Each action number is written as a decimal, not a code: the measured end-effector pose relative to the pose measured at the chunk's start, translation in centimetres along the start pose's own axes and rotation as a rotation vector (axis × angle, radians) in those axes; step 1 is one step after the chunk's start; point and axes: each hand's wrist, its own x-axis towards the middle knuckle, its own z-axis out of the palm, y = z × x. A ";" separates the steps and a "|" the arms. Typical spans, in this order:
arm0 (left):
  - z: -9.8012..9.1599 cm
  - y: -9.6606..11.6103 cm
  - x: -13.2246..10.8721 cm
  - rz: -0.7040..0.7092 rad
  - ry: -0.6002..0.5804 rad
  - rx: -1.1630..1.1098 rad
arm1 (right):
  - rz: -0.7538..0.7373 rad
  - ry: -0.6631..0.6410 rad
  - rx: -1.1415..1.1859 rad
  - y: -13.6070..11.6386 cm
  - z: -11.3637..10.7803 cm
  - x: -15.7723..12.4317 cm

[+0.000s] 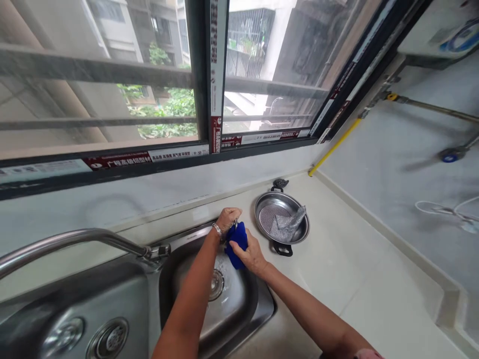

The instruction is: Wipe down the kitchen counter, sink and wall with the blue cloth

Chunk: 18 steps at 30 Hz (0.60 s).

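Observation:
Both my hands meet over the right basin of the steel sink, gripping a blue cloth. My left hand, with a bracelet on its wrist, is closed on the cloth's upper end. My right hand is wrapped around its lower part. The cloth looks bunched up between them above the drain. Just right of my hands a small steel pan with black handles sits on the counter, a grey cloth lying inside it.
A curved steel faucet reaches over the left basin. The pale countertop runs right to a tiled wall with pipes, a yellow hose and a blue valve. A window lies straight ahead.

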 end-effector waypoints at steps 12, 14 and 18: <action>-2.8 3.8 -3.9 -0.017 0.056 0.566 | -0.252 -0.064 -0.314 9.5 -6.8 -13.1; -4.7 4.2 -3.9 -0.043 0.055 0.688 | -0.210 -0.031 -0.293 9.7 -7.0 -12.4; -7.2 4.7 -3.4 -0.106 0.054 0.926 | 0.015 0.098 -0.175 10.0 -6.8 -10.3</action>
